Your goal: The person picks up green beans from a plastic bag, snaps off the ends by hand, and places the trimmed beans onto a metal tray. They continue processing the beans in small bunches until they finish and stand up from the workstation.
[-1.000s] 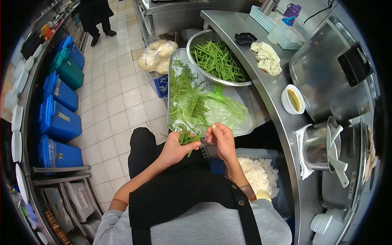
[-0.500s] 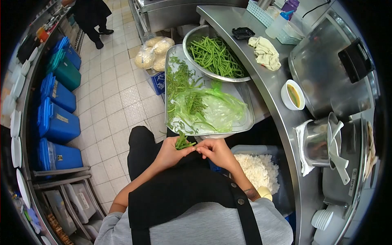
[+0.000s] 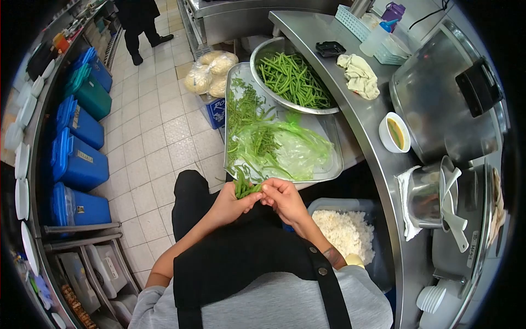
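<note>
My left hand [image 3: 226, 204] is closed around a small bunch of green stems [image 3: 244, 188], held above my lap. The right hand [image 3: 284, 202] has thumb and fingers pinched together at the right end of this bunch; the exact piece between the fingertips is too small to make out. Just beyond my hands is a metal tray [image 3: 338, 159]. Loose leafy greens [image 3: 245, 107] lie along its left side, and a crumpled green plastic bag [image 3: 307, 148] covers part of its right side.
A steel bowl [image 3: 257, 66] of green beans [image 3: 293, 82] overlaps the tray's far end. White rice [image 3: 342, 233] fills a tub at my right, below the curved steel counter [image 3: 364, 131]. Blue lidded bins [image 3: 82, 159] line the left. Another person [image 3: 137, 24] stands far up the aisle.
My right hand has risen slightly and closed in on the bunch, its fingers now against the stems. The person in the aisle has shifted a foot; the view has moved slightly.
</note>
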`<action>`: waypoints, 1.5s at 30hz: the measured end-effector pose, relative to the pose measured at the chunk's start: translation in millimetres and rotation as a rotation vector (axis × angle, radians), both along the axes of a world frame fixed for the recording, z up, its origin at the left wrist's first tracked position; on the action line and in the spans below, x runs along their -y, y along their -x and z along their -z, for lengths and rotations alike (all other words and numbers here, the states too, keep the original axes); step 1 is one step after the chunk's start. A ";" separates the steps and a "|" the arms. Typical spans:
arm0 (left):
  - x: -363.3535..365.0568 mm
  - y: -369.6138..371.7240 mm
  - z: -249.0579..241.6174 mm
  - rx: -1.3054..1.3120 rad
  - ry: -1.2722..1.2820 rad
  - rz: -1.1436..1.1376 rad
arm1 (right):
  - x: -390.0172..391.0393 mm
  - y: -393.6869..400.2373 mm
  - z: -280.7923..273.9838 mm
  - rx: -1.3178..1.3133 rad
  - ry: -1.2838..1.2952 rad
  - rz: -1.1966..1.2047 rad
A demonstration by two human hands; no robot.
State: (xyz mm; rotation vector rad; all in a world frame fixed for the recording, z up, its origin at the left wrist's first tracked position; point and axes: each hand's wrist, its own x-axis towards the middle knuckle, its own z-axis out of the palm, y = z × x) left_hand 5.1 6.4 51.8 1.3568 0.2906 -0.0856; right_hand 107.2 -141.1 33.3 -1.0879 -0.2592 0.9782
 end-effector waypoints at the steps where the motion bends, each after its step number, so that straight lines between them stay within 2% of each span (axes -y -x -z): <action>1: 2.4 1.0 1.1 0.008 -0.003 0.018 | -1.4 -2.1 -6.0 -0.085 -0.020 0.042; 2: 5.9 2.4 2.5 0.015 -0.005 0.037 | -3.0 -5.4 -9.6 -0.171 -0.040 0.085; 4: 14.1 6.6 6.3 0.006 0.003 0.149 | -2.2 -25.5 -9.3 -0.052 -0.086 0.226; 5: 15.7 6.8 4.6 0.019 0.034 0.151 | -0.5 -41.4 2.6 0.178 -0.009 0.308; 8: 10.3 3.4 1.9 0.008 0.063 0.076 | 1.8 -66.5 -16.2 1.371 0.443 0.486; 11: 2.6 2.0 3.6 -0.007 0.190 -0.095 | 10.7 -68.4 -3.9 1.585 0.751 0.482; 15: -1.7 4.1 7.2 -0.012 0.121 -0.095 | 25.5 -52.6 9.3 1.369 0.908 0.068; 18: 4.4 2.7 6.5 -0.118 -0.109 -0.042 | 27.3 -47.7 14.4 1.362 0.936 0.107; 24: 10.2 0.9 9.2 0.083 -0.467 -0.139 | 31.3 -37.0 -11.7 1.472 0.824 0.193; 27: 11.4 -2.3 5.0 0.158 -0.525 -0.209 | 28.4 -21.2 -31.5 1.491 0.641 0.051; 34: 12.2 -3.3 6.8 0.189 -0.570 -0.130 | 20.4 -8.7 -37.4 1.496 0.494 -0.104; 37: 10.2 -2.1 6.4 0.162 -0.606 -0.112 | 17.4 -5.0 -36.7 1.486 0.412 -0.028; 45: 12.9 -2.7 5.7 0.131 -0.374 -0.101 | 5.9 0.6 -34.0 1.064 0.216 0.182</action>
